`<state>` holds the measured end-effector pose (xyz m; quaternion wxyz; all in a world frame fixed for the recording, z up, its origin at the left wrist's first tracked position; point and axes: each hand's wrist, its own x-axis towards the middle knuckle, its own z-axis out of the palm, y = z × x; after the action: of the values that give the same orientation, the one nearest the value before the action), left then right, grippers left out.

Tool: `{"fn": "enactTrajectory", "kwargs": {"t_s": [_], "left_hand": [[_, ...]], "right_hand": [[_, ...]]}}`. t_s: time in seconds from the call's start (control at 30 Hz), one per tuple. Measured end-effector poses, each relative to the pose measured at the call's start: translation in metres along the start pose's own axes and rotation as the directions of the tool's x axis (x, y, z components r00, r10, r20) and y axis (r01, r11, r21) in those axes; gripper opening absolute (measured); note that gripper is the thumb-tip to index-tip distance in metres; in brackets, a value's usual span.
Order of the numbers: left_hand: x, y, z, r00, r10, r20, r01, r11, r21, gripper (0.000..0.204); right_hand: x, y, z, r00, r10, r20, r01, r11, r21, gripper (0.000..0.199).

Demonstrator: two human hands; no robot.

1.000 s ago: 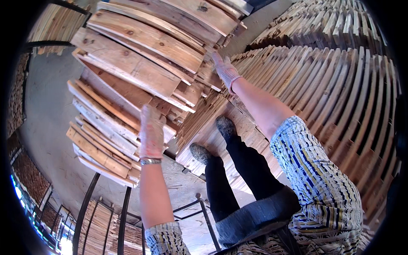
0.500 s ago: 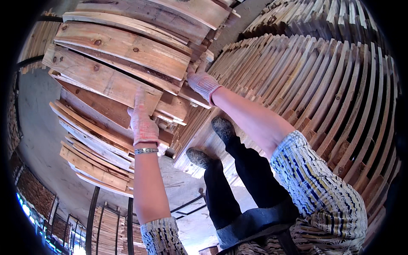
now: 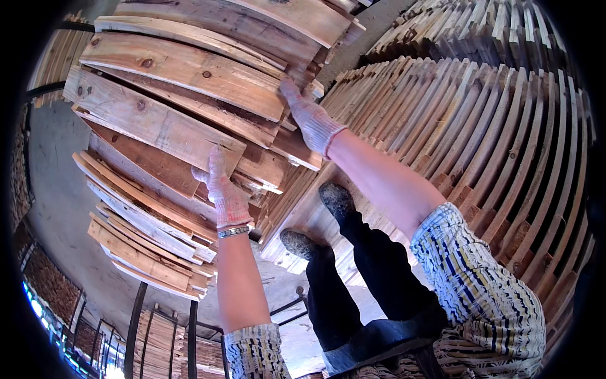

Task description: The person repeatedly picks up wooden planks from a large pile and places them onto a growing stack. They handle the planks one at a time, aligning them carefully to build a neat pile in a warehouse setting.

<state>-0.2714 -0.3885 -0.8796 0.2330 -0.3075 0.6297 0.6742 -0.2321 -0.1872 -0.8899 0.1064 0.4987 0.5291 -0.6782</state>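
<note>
Left hand (image 3: 224, 189), in a pale pink knit glove, mid-frame and slightly left. Its fingers (image 3: 218, 158) lie extended at the lower right end of a knotted plank (image 3: 145, 117); thumb held apart, toward the left. Whether they press, pinch or merely rest on the wood: cannot tell.

The knotted plank runs from the upper left of the frame down to the centre, two dark knots toward its upper left end, lying on top of other boards.

Right hand (image 3: 309, 117), same kind of glove, above centre. Fingers nearly straight and close together, pointing up and left, by the right end of a second plank (image 3: 183, 69) just above the first. Contact likely hidden; any grip on that board cannot be told.

More loose boards (image 3: 139, 252) fan out at left, below the knotted plank, ends uneven. Long row of narrow wooden strips (image 3: 505, 145) fills the right side, closely ranked, curved by the lens.

Metal bracelet (image 3: 233, 232) on the left wrist. Patterned sleeve (image 3: 461, 259) at lower right. Two dirty dark shoes (image 3: 338, 199) below centre. Black metal bars (image 3: 192, 335) at lower left; grey floor (image 3: 63, 164) at left.
</note>
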Motion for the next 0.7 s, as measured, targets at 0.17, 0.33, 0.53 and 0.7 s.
{"fn": "enactTrajectory", "kwargs": {"t_s": [0.17,0.33,0.53,0.7], "left_hand": [[-0.001,0.005,0.01,0.997,0.037,0.072,-0.038,0.999,0.015,0.096],[-0.01,0.049,-0.067,0.98,-0.03,0.196,0.036,0.999,-0.027,0.056],[-0.014,0.115,-0.145,0.98,-0.155,0.126,0.152,0.988,0.031,0.05],[0.007,0.086,-0.166,0.991,-0.101,0.085,0.089,0.987,0.133,0.052]], "right_hand": [[0.005,0.01,0.007,0.983,0.133,-0.124,-0.134,0.991,-0.007,0.109],[-0.099,-0.029,0.035,0.964,0.253,0.079,-0.23,0.947,-0.226,0.092],[-0.123,-0.009,0.048,0.851,0.071,0.52,-0.039,0.997,-0.073,0.097],[-0.05,-0.024,0.075,0.811,-0.022,0.584,0.223,0.935,-0.275,0.104]]}}
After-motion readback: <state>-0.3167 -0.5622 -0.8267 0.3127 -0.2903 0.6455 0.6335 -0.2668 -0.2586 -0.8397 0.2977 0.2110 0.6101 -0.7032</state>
